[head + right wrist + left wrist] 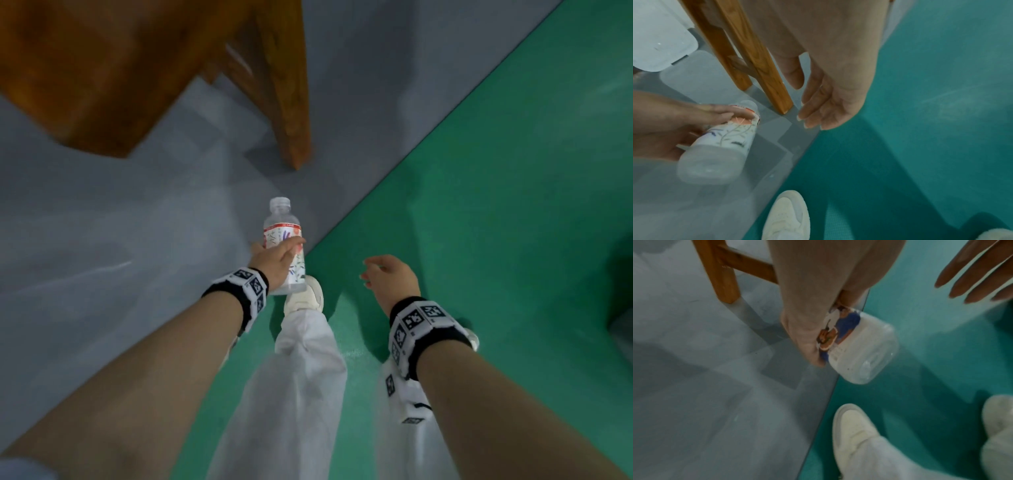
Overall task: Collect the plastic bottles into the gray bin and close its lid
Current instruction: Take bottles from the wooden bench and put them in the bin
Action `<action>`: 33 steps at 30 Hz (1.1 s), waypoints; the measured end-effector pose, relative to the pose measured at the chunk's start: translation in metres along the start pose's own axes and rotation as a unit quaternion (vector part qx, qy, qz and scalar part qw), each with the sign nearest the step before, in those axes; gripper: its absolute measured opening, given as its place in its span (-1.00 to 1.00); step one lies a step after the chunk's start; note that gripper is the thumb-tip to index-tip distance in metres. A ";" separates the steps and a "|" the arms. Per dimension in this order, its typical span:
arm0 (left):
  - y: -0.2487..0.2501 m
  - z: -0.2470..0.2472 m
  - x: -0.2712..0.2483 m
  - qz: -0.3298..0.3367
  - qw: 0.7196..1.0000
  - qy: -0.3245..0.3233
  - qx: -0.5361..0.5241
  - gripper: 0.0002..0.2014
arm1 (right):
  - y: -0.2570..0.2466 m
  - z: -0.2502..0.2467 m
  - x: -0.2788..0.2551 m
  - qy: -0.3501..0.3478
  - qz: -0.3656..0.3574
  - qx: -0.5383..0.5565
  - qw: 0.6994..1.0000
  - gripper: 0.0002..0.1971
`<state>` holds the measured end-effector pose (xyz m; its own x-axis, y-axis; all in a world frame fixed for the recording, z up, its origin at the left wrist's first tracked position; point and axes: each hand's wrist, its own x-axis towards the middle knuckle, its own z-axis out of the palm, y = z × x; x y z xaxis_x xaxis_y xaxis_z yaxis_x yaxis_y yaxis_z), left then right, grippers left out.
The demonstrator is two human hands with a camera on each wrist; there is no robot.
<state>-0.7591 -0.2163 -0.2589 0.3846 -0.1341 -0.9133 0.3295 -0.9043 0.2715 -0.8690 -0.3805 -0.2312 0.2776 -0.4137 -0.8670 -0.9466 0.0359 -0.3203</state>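
My left hand (274,258) grips a clear plastic bottle (286,240) with a white patterned label, held above the floor with its uncapped neck pointing away from me. The left wrist view shows the bottle (861,352) from its base, with my fingers (807,337) wrapped round the label. In the right wrist view the same bottle (721,146) sits at the left. My right hand (383,274) hangs empty to the right of it, fingers (818,112) relaxed and nearly straight. The gray bin is not plainly in view.
A wooden table or chair (102,68) stands ahead on the gray floor, one leg (291,120) close to the bottle. A white rounded object (657,37) lies beyond the legs. Green flooring (479,171) covers the right side. My white shoes (308,294) stand below the hands.
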 end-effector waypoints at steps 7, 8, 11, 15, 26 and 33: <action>0.040 -0.028 -0.123 0.017 0.990 0.047 -0.130 -0.65 | -0.055 -0.026 -0.088 0.000 -0.039 -0.031 0.999 -0.75; 0.043 -0.035 -0.140 0.025 0.988 0.049 -0.147 -0.66 | -0.065 -0.029 -0.102 0.003 -0.042 -0.029 0.999 -0.75; 0.051 -0.052 -0.181 0.047 0.979 0.058 -0.190 -0.70 | -0.099 -0.034 -0.134 0.016 -0.055 -0.009 0.998 -0.76; 0.055 -0.077 -0.235 0.112 0.966 0.061 -0.226 -0.73 | -0.169 -0.040 -0.178 0.054 -0.144 0.007 0.988 -0.76; 0.047 -0.151 -0.317 0.224 0.928 0.091 -0.284 -0.54 | -0.360 -0.033 -0.235 0.158 -0.406 -0.158 0.886 -0.61; 0.054 -0.201 -0.307 0.191 0.913 0.168 -0.319 -0.59 | -0.420 0.009 -0.216 0.133 -0.433 -0.321 0.832 -0.31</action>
<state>-0.6863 -0.1422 0.0974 0.7846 -0.1617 -0.5985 0.5091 -0.3830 0.7708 -0.5301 -0.2982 0.0875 0.9360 -0.2207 -0.2743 -0.3258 -0.8383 -0.4371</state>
